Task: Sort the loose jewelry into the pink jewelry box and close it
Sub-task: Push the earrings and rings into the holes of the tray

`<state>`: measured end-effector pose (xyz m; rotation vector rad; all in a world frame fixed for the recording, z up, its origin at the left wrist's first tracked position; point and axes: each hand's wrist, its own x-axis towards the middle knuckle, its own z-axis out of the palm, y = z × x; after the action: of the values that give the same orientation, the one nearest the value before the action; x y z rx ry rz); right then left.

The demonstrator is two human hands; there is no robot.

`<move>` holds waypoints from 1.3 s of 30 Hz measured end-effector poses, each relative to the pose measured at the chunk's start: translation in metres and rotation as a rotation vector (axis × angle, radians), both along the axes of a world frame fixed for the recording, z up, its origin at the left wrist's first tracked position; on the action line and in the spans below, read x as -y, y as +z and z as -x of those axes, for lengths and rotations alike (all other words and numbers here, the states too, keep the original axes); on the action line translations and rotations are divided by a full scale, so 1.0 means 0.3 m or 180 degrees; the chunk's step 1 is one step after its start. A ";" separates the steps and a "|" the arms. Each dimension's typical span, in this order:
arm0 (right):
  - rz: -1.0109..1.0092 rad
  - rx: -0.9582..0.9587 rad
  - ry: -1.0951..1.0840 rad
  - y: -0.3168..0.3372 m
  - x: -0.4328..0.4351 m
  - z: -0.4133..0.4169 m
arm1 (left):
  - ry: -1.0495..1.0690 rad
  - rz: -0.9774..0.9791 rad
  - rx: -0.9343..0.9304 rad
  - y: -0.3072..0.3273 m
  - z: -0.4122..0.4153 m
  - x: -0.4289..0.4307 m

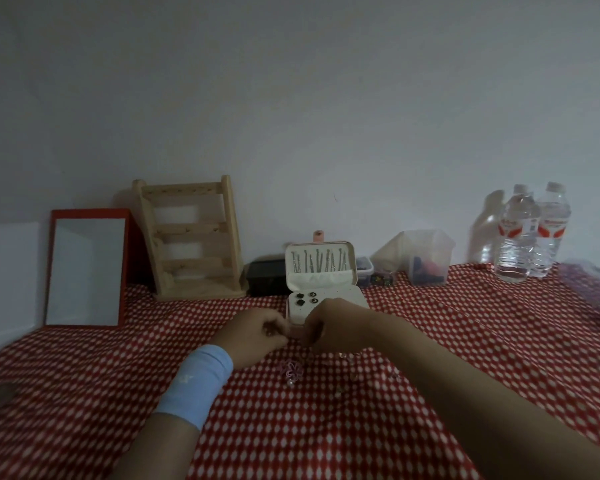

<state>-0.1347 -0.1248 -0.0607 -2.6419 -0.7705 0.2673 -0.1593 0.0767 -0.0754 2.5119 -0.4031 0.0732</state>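
From the head camera, the pink jewelry box (326,299) stands open near the back of the counter (465,341), which is spread with a red cloth dotted in white. Silvery chains hang in rows inside the box's raised, round-cornered lid (321,263), and four small dark studs (305,297) sit on the pale padded insert. So part of the sorting looks done, while the closing is not. The left hand (260,332), above a soft blue wristband (201,382), and the right hand (329,327) meet at the box's front edge. The fingers of both hands are curled inward, and whether they pinch a small piece cannot be told. Left loose on the cloth are a lilac flower-shaped piece (291,369) and a few clear beads (347,356).
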 end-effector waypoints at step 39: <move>-0.1441 -0.0436 -0.0503 0.053 -0.010 0.010 | -0.0039 0.1196 -0.0398 -0.025 0.045 0.039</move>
<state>-0.1377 -0.1217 -0.0448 -2.2147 -0.5031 0.2002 -0.1727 0.0649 -0.0829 2.1305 -0.3201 -0.0125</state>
